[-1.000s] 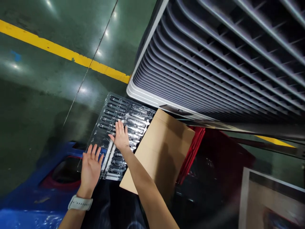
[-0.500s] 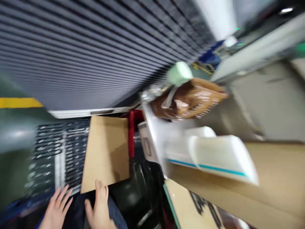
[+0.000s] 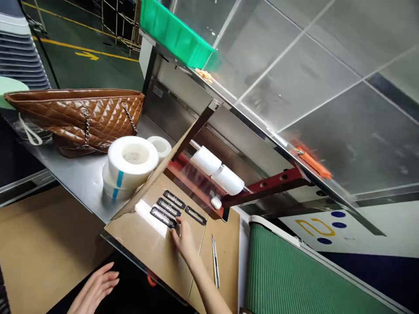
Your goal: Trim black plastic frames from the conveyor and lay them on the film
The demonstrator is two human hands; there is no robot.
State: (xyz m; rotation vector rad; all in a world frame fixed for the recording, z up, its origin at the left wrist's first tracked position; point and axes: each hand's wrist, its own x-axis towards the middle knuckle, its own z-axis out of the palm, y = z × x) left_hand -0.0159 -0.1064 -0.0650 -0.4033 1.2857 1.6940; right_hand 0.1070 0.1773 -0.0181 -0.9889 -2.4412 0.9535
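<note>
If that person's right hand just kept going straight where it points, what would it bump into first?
Most likely the right hand would meet the near ends of the black frames lying on the cardboard; it may already be touching one, since the gap is hard to judge.

cardboard-covered worktop (image 3: 147, 246) carries four black frames (image 3: 168, 206) and a slim tool (image 3: 215, 262).
</note>
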